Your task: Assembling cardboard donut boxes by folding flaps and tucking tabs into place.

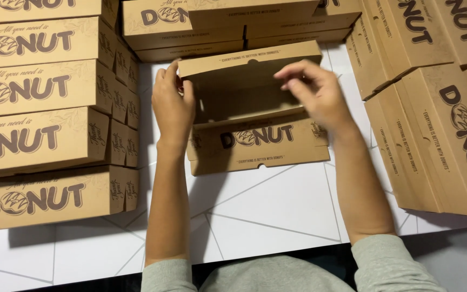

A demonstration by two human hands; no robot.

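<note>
The fingers of the left hand (172, 105) are curled round the left end wall of an open brown cardboard box (255, 116), thumb on the near side and fingertips over the top edge, so they pinch that wall between them. The right hand (315, 93) hovers over the right part of the same box with its fingers bent and drawn loosely together, the tips pointing left towards the raised flap; whether they actually touch the card is hard to say from this angle. The box lies in the middle of a white table (277, 211) marked with thin grey lines, its long printed lid folded down flat towards the person and its far flap standing up. Left of the box rises a tall stack of closed boxes (44, 108) of the same kind, their ends just beside the left wrist. Behind the box lies a low row of flat boxes (217, 27), close to its far flap. Right of the box more boxes (439, 119) lie turned sideways, near the right forearm. Grey sleeves (390, 265) show at the near edge of the table
</note>
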